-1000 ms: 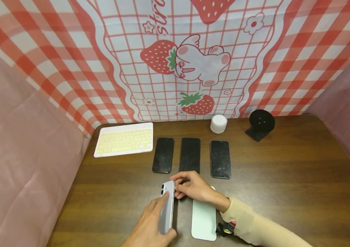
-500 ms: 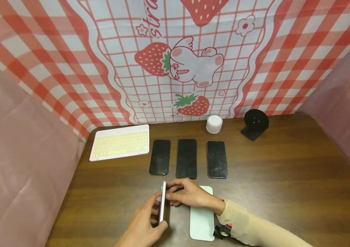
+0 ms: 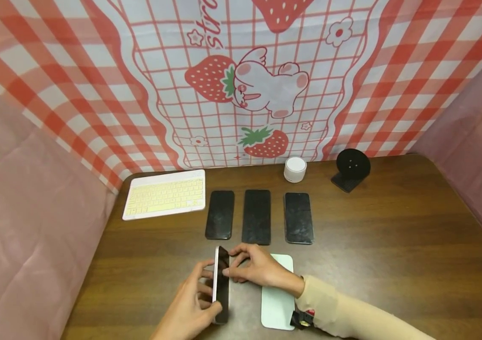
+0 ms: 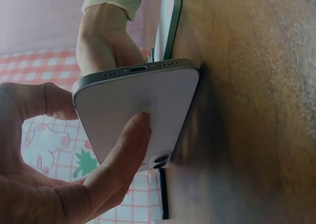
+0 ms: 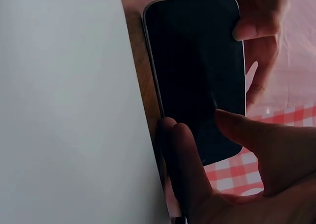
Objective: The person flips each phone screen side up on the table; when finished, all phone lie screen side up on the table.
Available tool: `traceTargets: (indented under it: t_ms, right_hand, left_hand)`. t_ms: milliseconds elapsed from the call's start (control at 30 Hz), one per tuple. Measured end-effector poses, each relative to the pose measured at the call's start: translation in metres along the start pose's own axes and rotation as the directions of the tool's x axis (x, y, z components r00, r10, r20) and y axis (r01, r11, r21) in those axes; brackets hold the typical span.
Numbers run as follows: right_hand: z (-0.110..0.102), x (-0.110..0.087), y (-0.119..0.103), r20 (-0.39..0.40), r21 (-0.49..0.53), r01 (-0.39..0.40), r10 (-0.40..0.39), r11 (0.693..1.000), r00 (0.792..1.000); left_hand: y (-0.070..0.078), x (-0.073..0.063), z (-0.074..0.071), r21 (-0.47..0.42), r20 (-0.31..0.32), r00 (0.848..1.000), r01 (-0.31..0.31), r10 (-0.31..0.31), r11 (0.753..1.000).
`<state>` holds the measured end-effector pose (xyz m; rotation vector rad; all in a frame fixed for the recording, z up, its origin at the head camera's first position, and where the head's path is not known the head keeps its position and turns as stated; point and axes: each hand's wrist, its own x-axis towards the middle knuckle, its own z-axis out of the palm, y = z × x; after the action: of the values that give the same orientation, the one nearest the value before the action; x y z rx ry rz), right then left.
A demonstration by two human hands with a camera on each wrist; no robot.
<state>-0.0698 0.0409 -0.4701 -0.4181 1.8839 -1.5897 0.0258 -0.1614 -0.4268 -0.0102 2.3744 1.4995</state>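
A smartphone [image 3: 223, 295] with a dark screen and a pale lilac back stands on its long edge on the table. My left hand [image 3: 190, 302] grips it, thumb on the near upper edge and fingers against the back [image 4: 133, 98], below the camera lenses. At its far end is my right hand [image 3: 262, 267]. In the right wrist view the right thumb and fingertips touch or hover before the dark screen [image 5: 197, 66]; contact is hard to tell. No right fingers show on the back. Beneath the right wrist lies a pale mint-green rectangular slab [image 3: 278, 304].
Beyond the hands, three dark phones lie in a row: left [image 3: 219, 215], middle [image 3: 256, 217] and right [image 3: 298, 218]. Farther back are a white keyboard [image 3: 164, 194] with yellow keys, a small white cylinder [image 3: 295, 170] and a black round-topped stand [image 3: 353, 169]. A strawberry-print cloth hangs behind.
The phone has turned from showing its lilac back, through edge-on, to showing its dark screen toward the right. Both hands have shifted slightly left with it.
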Motion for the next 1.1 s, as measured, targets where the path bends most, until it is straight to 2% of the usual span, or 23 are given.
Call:
traceTargets:
  t_ms: [200,400,533,633,700,867,1100]
  right_hand:
    - [0.002,-0.004,0.0,-0.089,-0.12,0.01,-0.02,0.993,0.996]
    - [-0.002,-0.008,0.001,-0.121,-0.187,0.0,-0.023,0.982,0.992]
    - [-0.005,-0.009,0.002,-0.144,-0.278,0.018,-0.06,0.96,0.988]
    - [-0.007,-0.01,0.002,-0.176,-0.365,0.039,-0.111,0.93,0.978]
    - [-0.008,-0.009,0.002,-0.188,-0.387,0.049,-0.131,0.921,0.973]
    - [-0.009,-0.008,0.001,-0.188,-0.377,0.065,-0.145,0.924,0.971]
    - [-0.011,-0.008,0.0,-0.17,-0.366,0.059,-0.129,0.929,0.977]
  left_hand:
    - [-0.008,0.001,-0.003,-0.097,0.007,1.0,-0.008,0.008,0.995]
    - [-0.015,0.004,-0.007,-0.137,-0.015,0.999,-0.053,0.051,0.989]
    - [-0.018,0.007,-0.008,-0.104,-0.043,0.998,-0.051,0.047,0.993]
    - [-0.02,0.009,-0.009,-0.083,-0.039,0.998,-0.042,0.039,0.996]
    - [-0.02,0.01,-0.009,-0.057,-0.035,0.999,-0.039,0.037,0.998]
    - [-0.02,0.014,-0.009,0.021,-0.044,0.998,-0.039,0.04,0.999]
    - [-0.023,0.018,-0.006,0.056,-0.071,0.997,-0.034,0.038,0.998]
